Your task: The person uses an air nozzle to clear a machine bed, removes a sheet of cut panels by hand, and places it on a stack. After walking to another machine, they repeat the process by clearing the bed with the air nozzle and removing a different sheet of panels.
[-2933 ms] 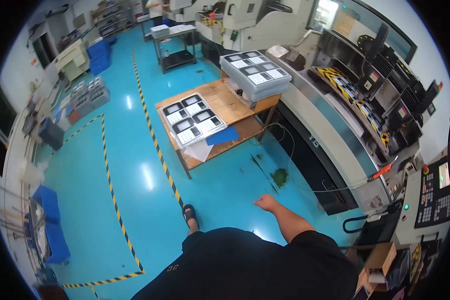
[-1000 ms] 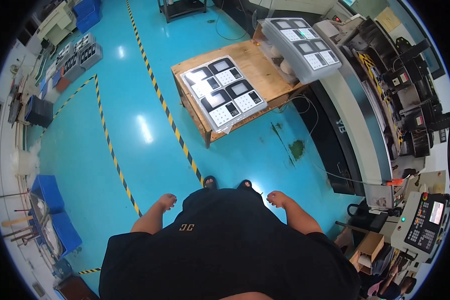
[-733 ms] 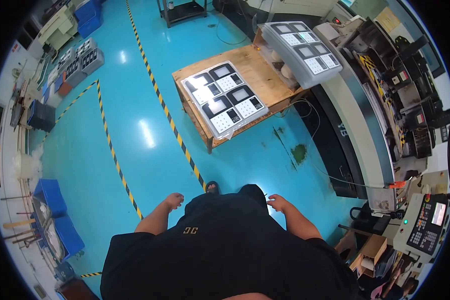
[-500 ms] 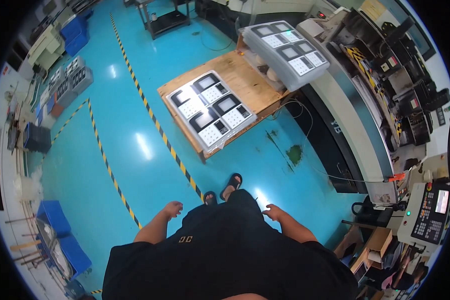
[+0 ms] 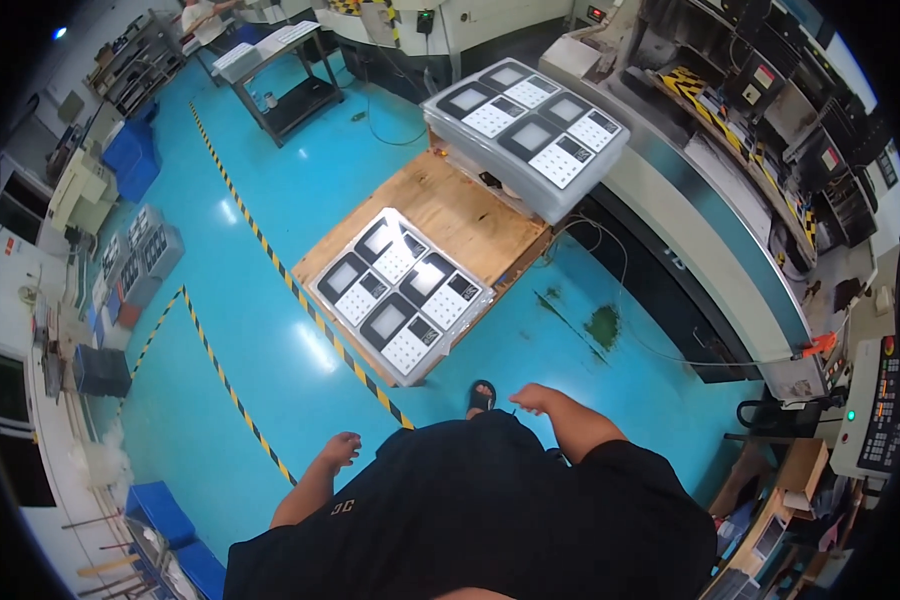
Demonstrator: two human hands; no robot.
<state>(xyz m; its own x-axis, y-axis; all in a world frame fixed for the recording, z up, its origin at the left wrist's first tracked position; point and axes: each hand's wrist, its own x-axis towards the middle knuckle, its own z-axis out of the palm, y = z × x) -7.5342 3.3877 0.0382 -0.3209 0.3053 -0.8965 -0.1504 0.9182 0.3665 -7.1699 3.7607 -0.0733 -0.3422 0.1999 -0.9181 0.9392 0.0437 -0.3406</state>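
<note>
My left hand (image 5: 342, 449) hangs in the air beside my dark clothing, empty, its fingers loosely curled and apart. My right hand (image 5: 534, 399) reaches a little forward above the floor, with nothing visible in it and its fingers loosely bent. Neither hand touches anything. Ahead stands a low wooden table (image 5: 415, 195). On its near end lies a clear plastic tray (image 5: 440, 333) of black and white panels with grey windows. A taller stack of similar trays (image 5: 560, 190) rests at the table's far right, topped with more such panels.
A large machine (image 5: 710, 230) runs along the right, with a control panel (image 5: 875, 415) nearer me. A cable (image 5: 625, 270) trails over the blue floor. Striped tape (image 5: 250, 222) marks the left side. A dark metal cart (image 5: 300, 100) stands farther off; a person (image 5: 202, 20) is at the back.
I have come closer to the table, and the view has turned somewhat. My right hand has swung forward and inward; my left hand has dropped back slightly.
</note>
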